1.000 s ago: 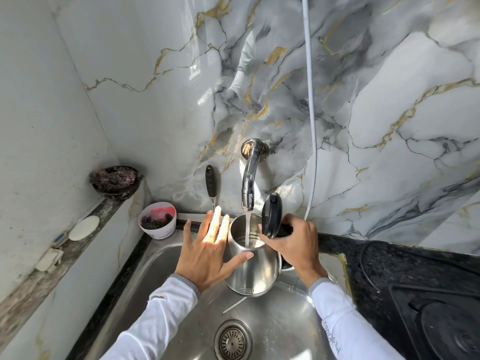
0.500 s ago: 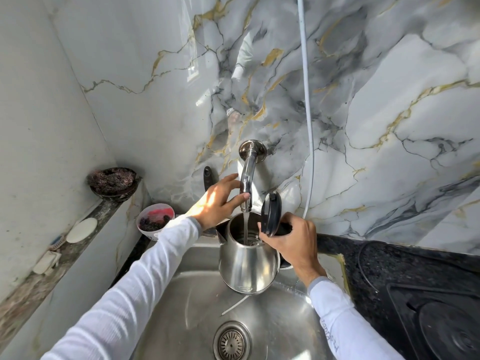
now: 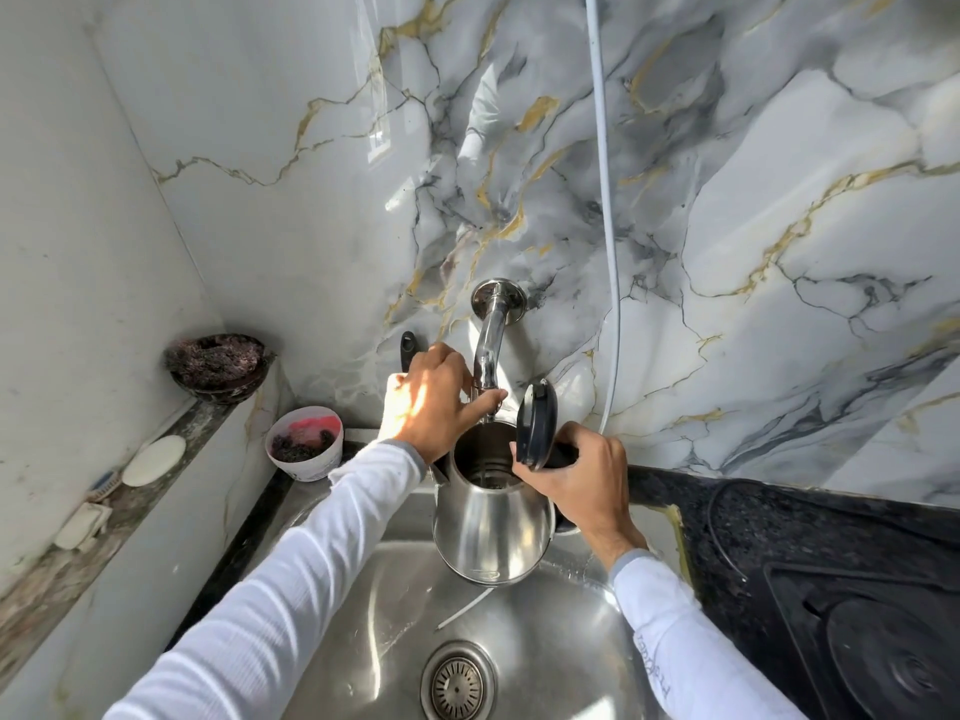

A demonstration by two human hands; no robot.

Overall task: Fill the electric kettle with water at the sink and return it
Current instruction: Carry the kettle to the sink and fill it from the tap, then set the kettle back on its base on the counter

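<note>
Right hand (image 3: 582,475) grips the kettle (image 3: 491,527) by its handle, lid up, under the tap (image 3: 488,350) above the sink (image 3: 363,615). Left hand (image 3: 441,397) closes around the spout's end. Filling looks nearly finished; carrying it back remains.

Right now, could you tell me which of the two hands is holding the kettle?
The right hand grips the kettle by its handle; the left hand is on the tap.

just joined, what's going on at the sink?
A person is filling a steel kettle at the sink. The right hand holds it by the handle under the wall tap, lid flipped open. The left hand is on the tap's lower end. A thin stream runs into the kettle.
</note>
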